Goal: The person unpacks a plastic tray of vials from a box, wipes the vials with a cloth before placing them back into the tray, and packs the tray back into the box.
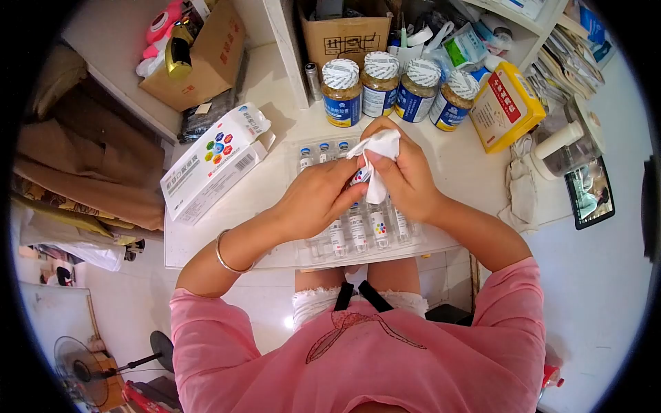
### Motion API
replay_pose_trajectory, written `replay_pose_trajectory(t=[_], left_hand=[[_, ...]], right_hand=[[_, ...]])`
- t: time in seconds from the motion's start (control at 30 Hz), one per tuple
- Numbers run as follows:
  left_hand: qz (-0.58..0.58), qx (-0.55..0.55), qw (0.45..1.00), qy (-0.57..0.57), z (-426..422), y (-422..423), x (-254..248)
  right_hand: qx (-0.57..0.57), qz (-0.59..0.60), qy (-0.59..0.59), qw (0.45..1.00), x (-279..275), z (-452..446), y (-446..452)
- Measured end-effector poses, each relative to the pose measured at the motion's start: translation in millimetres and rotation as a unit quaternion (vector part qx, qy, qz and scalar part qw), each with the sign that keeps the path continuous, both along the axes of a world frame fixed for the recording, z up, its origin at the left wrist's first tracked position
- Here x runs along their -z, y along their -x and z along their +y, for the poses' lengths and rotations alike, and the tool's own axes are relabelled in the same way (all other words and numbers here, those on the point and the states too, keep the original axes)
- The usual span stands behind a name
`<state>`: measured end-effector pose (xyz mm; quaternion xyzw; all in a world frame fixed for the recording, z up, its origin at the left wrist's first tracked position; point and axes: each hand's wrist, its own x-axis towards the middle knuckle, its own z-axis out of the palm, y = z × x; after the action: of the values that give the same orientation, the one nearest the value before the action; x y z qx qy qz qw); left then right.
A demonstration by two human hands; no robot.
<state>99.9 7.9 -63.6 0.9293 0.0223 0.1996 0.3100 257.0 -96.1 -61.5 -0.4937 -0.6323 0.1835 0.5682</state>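
Fingers of the left hand (310, 196) are curled in, thumb and index apparently pinching a small labelled vial (359, 177). Right hand (412, 180) has white tissue (381, 153) bunched between thumb and fingers, pressed against the vial; can't tell where its covered fingertips sit. Vial is between the two hands, above the clear plastic tray (308, 250).

Step in hand: tissue being worked on the vial, wiping or gripping through it, can't tell which. My read: next move calls for a steady left pinch and pressure kept through the tissue, no sideways knock to the glass below.

Tray sits near the desk (454, 164) front edge. Near row of vials (358, 233) shows labels; far row (324, 153) shows blue caps. Hands and tissue hide the tray's middle, so slots there can't be checked.

Left: white carton (215, 165), end flap open, apart from the forearm. Just past the hands: four capped jars (342, 103), limiting forward reach. Yellow box (506, 109) beside them, crumpled cloth (521, 189) and lit screen (590, 194) off right. Farther back: cardboard box (351, 43) behind the jars.
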Motion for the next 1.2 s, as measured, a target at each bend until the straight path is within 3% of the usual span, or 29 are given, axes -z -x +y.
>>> replay_pose_trajectory(t=[0.03, 0.1, 0.23, 0.3, 0.5, 0.7, 0.83, 0.9, 0.97, 1.03, 1.07, 1.2], left_hand=[[0.000, 0.000, 1.000, 0.000, -0.4, 0.5, -0.1], [0.018, -0.017, 0.994, 0.108, -2.2, 1.1, -2.8], [0.052, 0.000, 0.973, 0.227, 0.4, 1.3, -10.1], [0.101, 0.015, 0.954, 0.281, 6.2, 2.2, -8.4], [0.015, -0.008, 0.995, 0.102, 6.3, 1.1, -5.7], [0.029, 0.013, 0.994, 0.107, 6.9, -0.3, -10.3], [0.003, 0.021, 0.995, 0.101, 4.3, -3.2, -4.2], [0.028, 0.000, 0.953, 0.302, 5.0, -3.9, -1.6], [0.017, -0.008, 0.951, 0.309, 9.4, -4.6, 2.2], [0.005, -0.015, 0.949, 0.315, 12.4, -4.3, 4.2], [0.011, -0.021, 0.964, 0.263, 13.4, -2.9, 5.1], [0.001, -0.034, 0.983, 0.179, 16.6, -4.5, 3.2]], right_hand=[[0.000, 0.000, 0.000, 1.000, 0.6, 0.1, -0.1], [-0.021, 0.122, 0.032, 0.992, 3.8, 1.2, -1.3], [-0.064, 0.170, 0.056, 0.982, 9.6, 5.4, -12.1], [-0.154, 0.223, 0.089, 0.958, 3.9, 7.5, -15.7], [-0.241, 0.346, 0.158, 0.893, -1.6, 4.4, -23.8], [-0.250, 0.413, 0.155, 0.862, -1.6, 5.0, -23.0], [-0.214, 0.409, 0.168, 0.871, -3.5, 8.9, -26.8], [-0.088, 0.334, 0.090, 0.934, -6.8, 9.0, -27.9], [-0.098, 0.308, 0.107, 0.940, -7.8, 8.5, -29.7], [-0.046, 0.042, 0.000, 0.998, -1.1, 12.5, -25.4], [-0.058, 0.014, 0.019, 0.998, -2.7, 12.9, -26.7], [-0.088, 0.133, 0.088, 0.983, -4.9, 16.5, -26.9]])
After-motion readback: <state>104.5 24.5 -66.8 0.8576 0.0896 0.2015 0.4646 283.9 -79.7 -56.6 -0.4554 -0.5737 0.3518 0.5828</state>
